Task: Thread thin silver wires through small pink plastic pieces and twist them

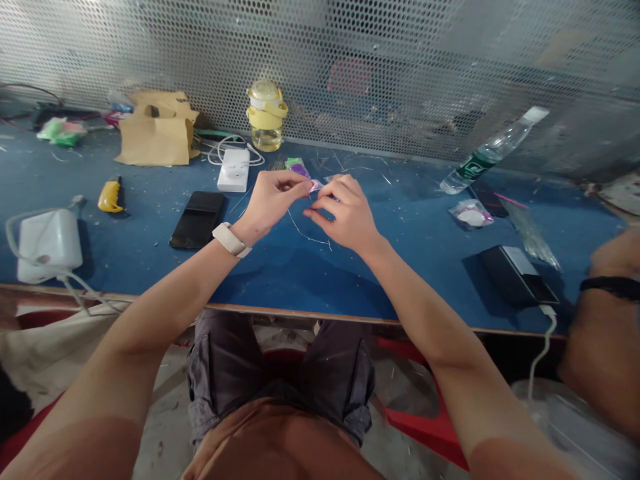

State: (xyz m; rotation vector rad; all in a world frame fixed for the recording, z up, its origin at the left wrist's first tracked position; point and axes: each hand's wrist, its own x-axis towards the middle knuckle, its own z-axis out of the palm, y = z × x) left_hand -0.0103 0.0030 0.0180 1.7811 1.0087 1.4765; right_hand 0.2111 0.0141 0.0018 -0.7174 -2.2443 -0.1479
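Above the blue table [300, 280], the left hand [273, 200] and right hand [345, 215] meet, fingertips pinched together on a pink piece [315, 186] held between them. A thin thread [303, 233] hangs just below. Farther back stand a white charger [233, 169] and a yellow bottle [267, 117].

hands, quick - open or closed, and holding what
Left hand: fingers closed, pinching a small pink piece.
Right hand: fingers closed on the same pink piece; a thin wire hangs below.
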